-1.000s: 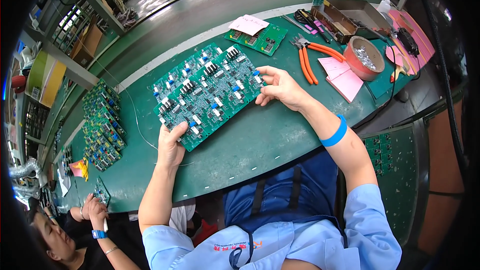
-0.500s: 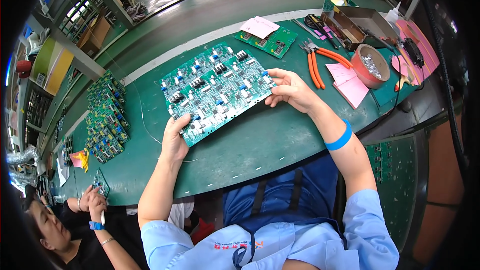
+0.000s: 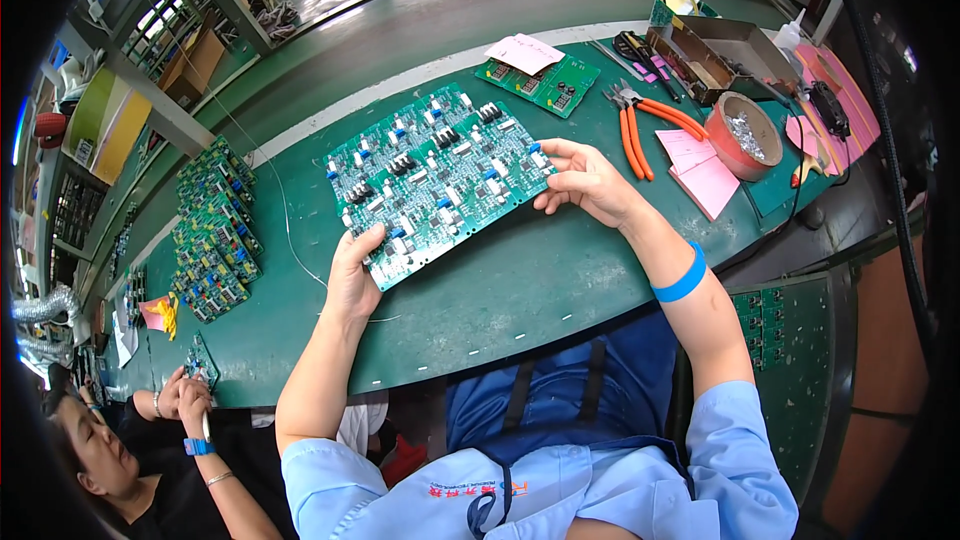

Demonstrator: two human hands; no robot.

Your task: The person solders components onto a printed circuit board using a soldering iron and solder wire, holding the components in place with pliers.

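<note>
A large green circuit board (image 3: 435, 180), crowded with blue, black and white components, lies flat on the green workbench (image 3: 500, 290) in front of me. My left hand (image 3: 355, 275) grips its near left corner, thumb on top. Its right edge is held by the fingers of my right hand (image 3: 585, 180); that wrist wears a blue band (image 3: 682, 278).
A smaller green board (image 3: 540, 80) with a pink note lies behind. Orange-handled pliers (image 3: 640, 120), pink paper pads (image 3: 700, 170), a round tub of metal parts (image 3: 745, 135) and a metal tray (image 3: 720, 50) sit right. Stacked boards (image 3: 215, 230) lie left. A co-worker's hands (image 3: 185, 400) work at lower left.
The view has shifted a little, so the board and both hands sit slightly further right and lower in the picture. Both hands keep the same hold on the board.
</note>
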